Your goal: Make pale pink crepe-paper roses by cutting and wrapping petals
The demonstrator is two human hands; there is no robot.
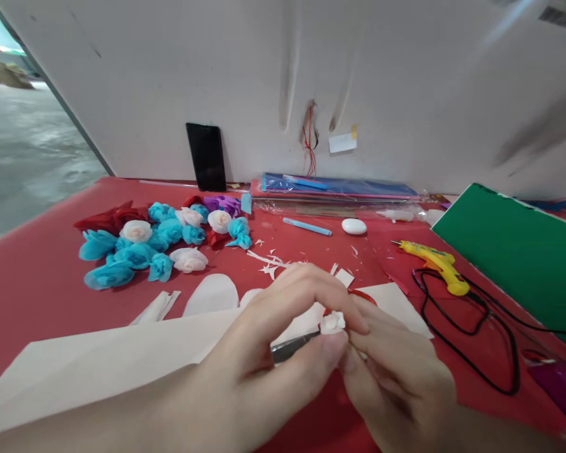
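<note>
A small pale rolled paper flower [332, 322] sits between my two hands above the red table. My left hand [283, 333] pinches it, thumb against its lower side and fingers arched over the top. Pressed close from the other side, my right hand [396, 352] has its fingertips at the flower's edge. Behind my hands shows a pair of scissors, with a dark metal blade [292, 347] and a red handle [362, 296]; its middle is covered. White paper sheets [122, 352] and a rounded paper petal [212, 294] lie beneath and beside my left arm.
Finished blue [136, 255], pink, red and purple flowers cluster at left. A yellow glue gun [434, 264] with a looping black cord lies right, before a green board [519, 258]. At the back are a phone [206, 157], a blue pen [307, 226] and a white oval object [354, 226].
</note>
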